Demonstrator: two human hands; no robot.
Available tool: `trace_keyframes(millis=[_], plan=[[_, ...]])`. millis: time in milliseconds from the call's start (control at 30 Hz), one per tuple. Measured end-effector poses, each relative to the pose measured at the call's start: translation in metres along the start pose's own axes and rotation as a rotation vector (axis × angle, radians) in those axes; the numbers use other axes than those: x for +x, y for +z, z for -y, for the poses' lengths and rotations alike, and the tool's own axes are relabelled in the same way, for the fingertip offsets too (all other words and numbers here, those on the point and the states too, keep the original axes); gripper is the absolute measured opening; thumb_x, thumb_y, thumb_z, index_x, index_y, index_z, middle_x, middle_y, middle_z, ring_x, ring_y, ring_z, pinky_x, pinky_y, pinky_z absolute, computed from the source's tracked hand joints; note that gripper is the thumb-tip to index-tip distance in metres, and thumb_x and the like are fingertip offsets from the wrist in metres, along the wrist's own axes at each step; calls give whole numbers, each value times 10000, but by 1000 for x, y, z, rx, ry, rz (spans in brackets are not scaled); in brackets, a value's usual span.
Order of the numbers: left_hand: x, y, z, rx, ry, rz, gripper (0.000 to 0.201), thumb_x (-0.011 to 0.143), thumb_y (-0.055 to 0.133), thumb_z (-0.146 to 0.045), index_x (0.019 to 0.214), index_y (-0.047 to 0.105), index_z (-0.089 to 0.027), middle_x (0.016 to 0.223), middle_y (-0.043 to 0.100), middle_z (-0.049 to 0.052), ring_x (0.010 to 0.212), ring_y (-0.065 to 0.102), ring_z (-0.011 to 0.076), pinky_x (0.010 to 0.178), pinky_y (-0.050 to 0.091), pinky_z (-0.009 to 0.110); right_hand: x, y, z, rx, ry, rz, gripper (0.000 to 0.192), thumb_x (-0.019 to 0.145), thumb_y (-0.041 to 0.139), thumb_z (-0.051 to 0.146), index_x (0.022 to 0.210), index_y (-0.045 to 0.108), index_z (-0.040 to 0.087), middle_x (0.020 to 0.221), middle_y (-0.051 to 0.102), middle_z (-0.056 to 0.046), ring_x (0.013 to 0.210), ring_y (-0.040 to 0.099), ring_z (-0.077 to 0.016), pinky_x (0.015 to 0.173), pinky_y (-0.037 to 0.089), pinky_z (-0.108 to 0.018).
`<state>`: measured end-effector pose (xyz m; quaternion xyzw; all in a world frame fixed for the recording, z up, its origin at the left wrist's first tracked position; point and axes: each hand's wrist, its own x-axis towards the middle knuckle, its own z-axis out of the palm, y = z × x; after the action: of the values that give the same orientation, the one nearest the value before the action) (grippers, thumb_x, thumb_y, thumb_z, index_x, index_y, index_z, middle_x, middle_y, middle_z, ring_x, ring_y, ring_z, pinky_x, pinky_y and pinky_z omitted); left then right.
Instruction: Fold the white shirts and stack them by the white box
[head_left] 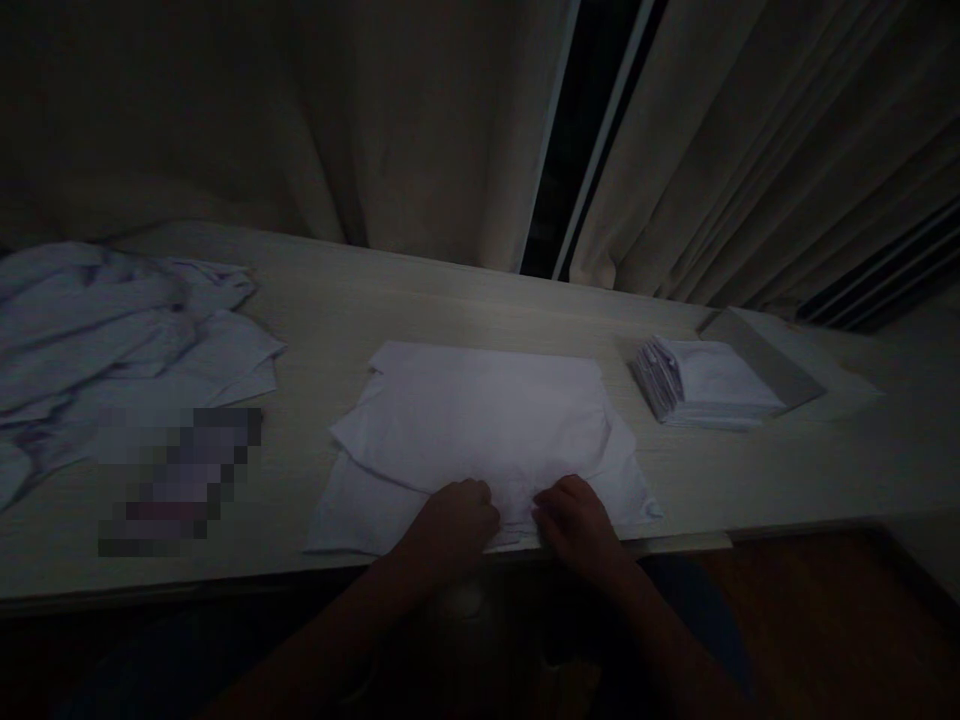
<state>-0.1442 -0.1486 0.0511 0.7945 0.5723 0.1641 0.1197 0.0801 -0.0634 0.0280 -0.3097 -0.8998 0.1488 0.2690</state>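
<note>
1. The white cloth [480,410] lies spread in layers on the counter [322,300], at the centre of the view, its near side along the counter's front edge. Clock directions below run from its middle, with 12 o'clock away from the person.
2. The left hand [465,508] is at 6 o'clock, fingers bent down onto the cloth's near part; its fingertips are hidden, so whether it grips cannot be told.
3. The right hand [574,515], at 5 o'clock, pinches the cloth between thumb and fingers, near the left hand but apart from it. Small creases run between the two.
4. At 2 o'clock sits a folded white stack [720,380], with a flat grey sheet [780,355] just behind it.
5. Toward 10 o'clock spreads a rumpled white heap [112,330].
6. At 9 o'clock a pixelated patch [191,470] hides detail.
7. Curtains [427,130] hang at 12 o'clock.
</note>
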Motion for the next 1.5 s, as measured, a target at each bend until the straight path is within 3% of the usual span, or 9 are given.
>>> trace_keyframes(millis=[167, 300, 433, 600, 833, 933, 1067, 1233, 1500], plan=[[-4, -5, 3, -63, -5, -13, 200, 896, 490, -219, 965, 677, -217, 927, 626, 75, 894, 569, 187, 806, 470, 337, 1, -13, -22, 70, 255, -170, 161, 893, 567, 324, 923, 659, 196, 847, 652, -65, 778, 603, -199, 717, 484, -331], [-6, -3, 3, 0, -3, -29, 437, 883, 508, -195, 1300, 565, -311, 1185, 611, 93, 1045, 570, 208, 889, 472, 370, -3, -21, -29, 128, 463, -31, 237, 877, 590, 439, 853, 647, 210, 631, 611, 5, 578, 573, -163, 544, 425, -271], [-6, 9, 3, 113, 19, 1, 425, 926, 486, -234, 1312, 560, -396, 1421, 503, 104, 1207, 520, 274, 977, 428, 482, -7, -13, -23, 209, 432, 43, 267, 821, 646, 384, 1025, 628, 213, 670, 633, 23, 603, 594, -158, 571, 451, -262], [-6, 14, 4, 116, 29, 17, 396, 933, 486, -245, 1285, 578, -401, 1505, 433, 82, 1201, 537, 276, 973, 432, 504, -7, -9, -26, 206, 475, -5, 253, 786, 566, 250, 1034, 584, 203, 639, 609, 40, 562, 583, -151, 537, 434, -249], [-7, 6, 4, 52, 33, -80, 289, 937, 480, -284, 1171, 650, -283, 1319, 605, 83, 1114, 579, 231, 970, 450, 449, 10, -10, -12, 48, 434, -132, 174, 873, 502, 301, 964, 618, 209, 576, 557, 36, 526, 549, -153, 539, 399, -261], [-9, -7, 26, 69, -92, -255, 294, 957, 421, -286, 1107, 662, -214, 1111, 674, 99, 1033, 587, 215, 944, 462, 395, 32, -3, 2, 21, 309, -137, 202, 908, 481, 294, 1018, 624, 205, 652, 606, 7, 610, 581, -167, 607, 424, -276], [-20, -41, 81, 267, -467, -475, 354, 941, 401, -323, 1177, 605, -154, 1107, 623, 145, 1099, 541, 262, 993, 426, 414, 70, 14, 12, -19, 141, -108, 225, 917, 479, 257, 1064, 636, 191, 815, 680, -41, 728, 615, -185, 721, 442, -306], [-36, -69, 133, 418, -742, -360, 438, 890, 443, -420, 1151, 609, -110, 1090, 622, 168, 1075, 557, 297, 990, 409, 421, 97, 39, -1, -97, 131, -70, 203, 918, 486, 229, 1038, 643, 182, 877, 691, -55, 759, 617, -188, 760, 432, -317], [-36, -74, 150, 179, -904, -250, 474, 824, 552, -449, 1193, 565, -151, 1018, 702, 161, 956, 650, 316, 808, 461, 408, 92, 55, -14, -209, 110, -21, 170, 922, 492, 182, 942, 661, 172, 882, 665, -76, 843, 586, -203, 811, 402, -327]])
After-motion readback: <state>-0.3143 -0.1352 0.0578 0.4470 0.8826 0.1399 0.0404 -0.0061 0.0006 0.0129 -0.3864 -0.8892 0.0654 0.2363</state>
